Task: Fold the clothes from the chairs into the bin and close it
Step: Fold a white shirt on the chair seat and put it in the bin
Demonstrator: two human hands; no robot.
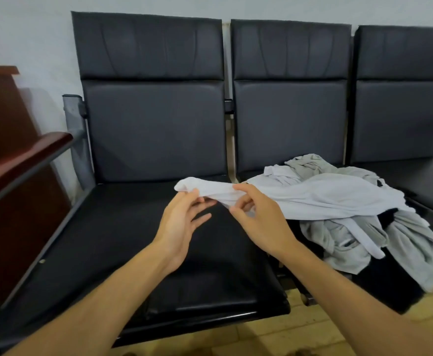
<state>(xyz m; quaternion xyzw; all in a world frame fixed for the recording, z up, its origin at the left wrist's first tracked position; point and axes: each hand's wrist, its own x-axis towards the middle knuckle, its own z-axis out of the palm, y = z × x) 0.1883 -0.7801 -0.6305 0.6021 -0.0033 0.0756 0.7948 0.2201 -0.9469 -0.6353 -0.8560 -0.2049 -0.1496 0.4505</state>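
A white garment (pixel 320 196) stretches from the pile on the middle chair toward the left chair. My left hand (pixel 182 222) pinches its bunched end between thumb and forefinger, the other fingers spread. My right hand (pixel 259 217) pinches the same strip of cloth a little to the right. Under the white garment lies a heap of grey clothes (pixel 410 242) and a black piece (pixel 387 283) that hangs over the seat's front edge. No bin is in view.
Three black padded chairs stand in a row against the wall; the left seat (pixel 138 253) lies under my hands. A dark wooden armrest (pixel 20 160) sticks out at the left. Light wooden floor (pixel 282 335) shows below.
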